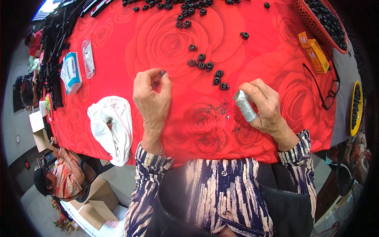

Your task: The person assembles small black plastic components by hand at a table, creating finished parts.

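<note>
My left hand point(152, 93) is raised over the red rose-printed cloth, thumb and forefinger pinching a small black part point(162, 73). My right hand point(265, 103) is closed, its forefinger bent against a thumb bound in a speckled silver-white wrap point(245, 108). A small, thin, dark-edged thing shows at that thumb's tip; I cannot make out its kind. Beyond the hands lies a loose group of small round black plastic parts point(201, 65) with ring-shaped openings. Black shavings point(213, 114) are scattered on the cloth between my hands.
Far off lies a bigger pile of black parts point(189, 12). At right are a red basket point(316, 29) full of parts, a yellow box point(317, 55), glasses point(333, 87) and a yellow tray point(356, 110). A white cloth point(114, 130) and tissue pack point(71, 74) lie left. People sit beyond.
</note>
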A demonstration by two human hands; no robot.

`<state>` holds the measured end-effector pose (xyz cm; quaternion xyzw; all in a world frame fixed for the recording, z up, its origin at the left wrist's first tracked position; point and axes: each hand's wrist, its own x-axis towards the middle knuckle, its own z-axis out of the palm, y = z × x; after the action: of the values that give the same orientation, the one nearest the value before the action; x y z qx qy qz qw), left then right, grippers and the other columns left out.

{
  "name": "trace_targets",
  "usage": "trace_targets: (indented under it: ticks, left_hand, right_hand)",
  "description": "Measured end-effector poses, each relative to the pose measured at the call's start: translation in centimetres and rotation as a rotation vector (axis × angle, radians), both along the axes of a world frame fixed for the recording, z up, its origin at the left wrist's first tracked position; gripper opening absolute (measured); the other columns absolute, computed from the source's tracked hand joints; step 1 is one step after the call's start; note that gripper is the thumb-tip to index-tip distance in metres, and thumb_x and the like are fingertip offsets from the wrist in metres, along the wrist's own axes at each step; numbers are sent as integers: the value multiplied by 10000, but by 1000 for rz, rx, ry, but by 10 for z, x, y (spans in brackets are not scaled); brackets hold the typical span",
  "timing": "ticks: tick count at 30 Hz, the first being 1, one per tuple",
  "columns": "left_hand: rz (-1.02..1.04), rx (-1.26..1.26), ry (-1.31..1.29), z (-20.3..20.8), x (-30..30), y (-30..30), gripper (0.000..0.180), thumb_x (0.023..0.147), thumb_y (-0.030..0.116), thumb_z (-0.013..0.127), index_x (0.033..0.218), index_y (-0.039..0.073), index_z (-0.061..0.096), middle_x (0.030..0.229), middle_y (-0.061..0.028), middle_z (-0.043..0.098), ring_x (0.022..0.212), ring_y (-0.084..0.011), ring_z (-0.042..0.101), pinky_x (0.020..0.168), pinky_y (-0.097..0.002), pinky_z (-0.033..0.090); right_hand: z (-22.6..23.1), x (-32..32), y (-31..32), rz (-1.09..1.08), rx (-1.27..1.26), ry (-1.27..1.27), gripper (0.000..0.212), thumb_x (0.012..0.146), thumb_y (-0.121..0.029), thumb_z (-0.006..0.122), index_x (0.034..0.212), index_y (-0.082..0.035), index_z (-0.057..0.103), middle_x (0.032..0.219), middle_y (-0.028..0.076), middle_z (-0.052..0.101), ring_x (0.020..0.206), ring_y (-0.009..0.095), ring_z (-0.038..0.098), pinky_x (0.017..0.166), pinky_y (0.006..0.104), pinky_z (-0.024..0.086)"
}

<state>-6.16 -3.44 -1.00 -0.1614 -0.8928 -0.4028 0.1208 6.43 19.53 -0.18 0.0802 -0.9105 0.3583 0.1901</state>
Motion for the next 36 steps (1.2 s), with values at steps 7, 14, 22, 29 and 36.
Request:
trace_targets:
  ticks: [7,14,22,29,36]
  left_hand:
    - [-494,-31,279,7,27,42,305,695,32,724,984,30,626,898,-106,594,786,-235,571,654,-317,471]
    - [-576,-78,161,-7,39,61,191,728,23,651,897,35,563,776,-95,550,692,-259,574,588,-354,479]
    - [-506,406,-531,10,44,47,206,816,29,629,1005,-10,556,851,-102,637,670,-185,636,534,-265,486]
    - [-568,926,-1299,13,54,39,263,868,58,610,1109,-27,546,943,-105,648,743,-128,623,606,-224,503]
    - [-612,804,-1370,17,54,39,241,868,60,602,1089,-33,585,885,-88,644,689,-121,599,631,-243,505]
  right_hand:
    - [-1,-6,-1,6,-50,43,296,697,-90,690,961,-35,569,764,86,532,603,253,550,528,353,438]
    - [1,-2,3,-30,-77,-14,298,706,-73,676,980,-19,572,775,116,536,617,272,562,527,356,438]
    - [5,-1,0,30,-233,84,317,693,-40,695,984,1,576,787,112,554,623,243,573,521,326,456]
    - [6,-1,-8,157,-267,144,390,640,-50,746,998,-5,595,778,101,564,622,225,574,519,312,464]
    - [4,1,-5,266,-244,44,396,628,-39,717,1008,-22,606,763,84,563,629,222,580,526,332,461]
